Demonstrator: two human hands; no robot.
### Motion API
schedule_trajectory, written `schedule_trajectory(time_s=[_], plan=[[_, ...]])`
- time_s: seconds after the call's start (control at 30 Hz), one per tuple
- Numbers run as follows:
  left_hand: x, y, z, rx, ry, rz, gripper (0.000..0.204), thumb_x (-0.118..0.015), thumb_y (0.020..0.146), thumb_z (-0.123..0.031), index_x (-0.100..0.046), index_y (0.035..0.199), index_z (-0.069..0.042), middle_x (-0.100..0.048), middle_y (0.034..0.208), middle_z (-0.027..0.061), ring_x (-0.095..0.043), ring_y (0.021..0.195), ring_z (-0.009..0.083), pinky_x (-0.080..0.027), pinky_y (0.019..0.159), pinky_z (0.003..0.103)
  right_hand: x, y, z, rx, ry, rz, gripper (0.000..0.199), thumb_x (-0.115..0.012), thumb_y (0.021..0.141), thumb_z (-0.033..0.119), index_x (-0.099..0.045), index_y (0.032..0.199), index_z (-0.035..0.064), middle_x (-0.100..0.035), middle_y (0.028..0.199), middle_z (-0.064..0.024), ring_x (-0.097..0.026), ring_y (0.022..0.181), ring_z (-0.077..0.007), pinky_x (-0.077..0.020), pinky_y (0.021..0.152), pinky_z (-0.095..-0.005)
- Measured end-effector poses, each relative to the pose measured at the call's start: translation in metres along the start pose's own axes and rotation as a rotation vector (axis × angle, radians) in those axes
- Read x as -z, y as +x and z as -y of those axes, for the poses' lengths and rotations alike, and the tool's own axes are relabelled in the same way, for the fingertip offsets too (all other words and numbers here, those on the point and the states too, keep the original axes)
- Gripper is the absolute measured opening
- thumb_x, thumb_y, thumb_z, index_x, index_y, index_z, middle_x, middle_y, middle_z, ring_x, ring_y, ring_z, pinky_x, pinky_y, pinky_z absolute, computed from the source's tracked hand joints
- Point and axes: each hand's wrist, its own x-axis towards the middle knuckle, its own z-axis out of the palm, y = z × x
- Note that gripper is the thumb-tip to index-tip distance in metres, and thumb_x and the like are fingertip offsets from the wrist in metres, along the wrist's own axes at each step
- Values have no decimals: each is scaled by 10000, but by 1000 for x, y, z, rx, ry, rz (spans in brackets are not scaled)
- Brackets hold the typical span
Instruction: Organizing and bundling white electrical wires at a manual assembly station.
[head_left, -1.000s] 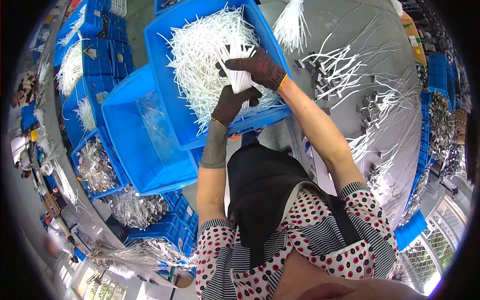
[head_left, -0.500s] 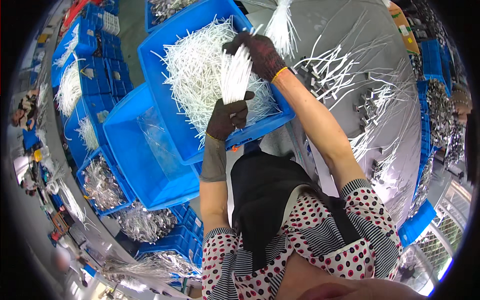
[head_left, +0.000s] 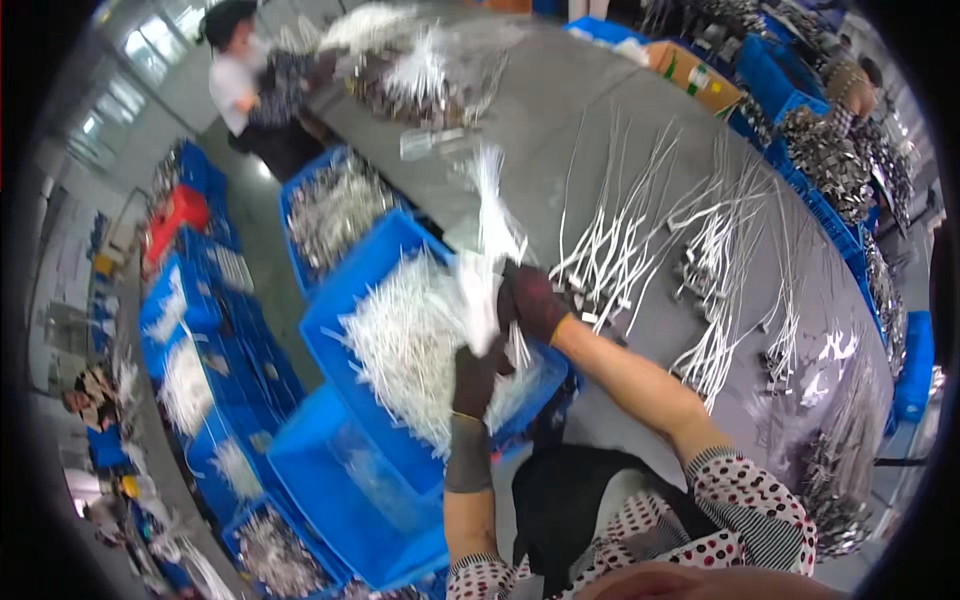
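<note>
Both hands are closed on one bundle of white cable ties (head_left: 487,262), held upright over the near end of the blue bin (head_left: 352,290). Left hand (head_left: 476,372), in a dark glove, grips the lower end of the bundle; right hand (head_left: 532,303), in a dark reddish glove, clamps it just above, from the table side. The upper ends of the ties fan out loose above my right hand.

Risk 1: the bundle is unbound. I judge that any slackening of either grip lets ties slide out of the middle and drop back onto the heap of loose ties (head_left: 405,345) in the bin, or over the bin rim onto the grey table (head_left: 640,140).

Risk 2: the splayed tips stand close to the rows of white ties with metal parts (head_left: 700,250) laid out on the table. A sideways swing could sweep those rows out of line.

Risk 3: stray ties from the heap touch the bottom of the bundle. Lifting could drag them out with it.

Risk 4: the empty blue bin (head_left: 350,490) sits just beside my left forearm; a dropped tie can land there unnoticed.
</note>
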Motion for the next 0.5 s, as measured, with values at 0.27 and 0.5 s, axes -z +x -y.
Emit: schedule_trajectory(time_s=[0.27, 0.5], plan=[[-89, -48, -56, -10, 109, 411, 247, -695, 831, -236, -707, 813, 10, -693, 715, 52, -629, 629, 107, -475, 564, 293, 103, -72, 30, 204, -879, 128, 370, -586, 818, 152, -623, 1180, 90, -632, 1182, -188, -608, 1064, -363, -474, 917, -484], [-181, -36, 37, -809, 761, 581, 360, -617, 914, -154, -627, 1243, -7, -708, 1014, 143, -667, 960, 227, -530, 817, 346, 216, -203, 86, -517, 454, -614, 512, -494, 970, 547, -608, 1129, 73, -624, 1122, -99, -606, 980, -179, -510, 809, -354]])
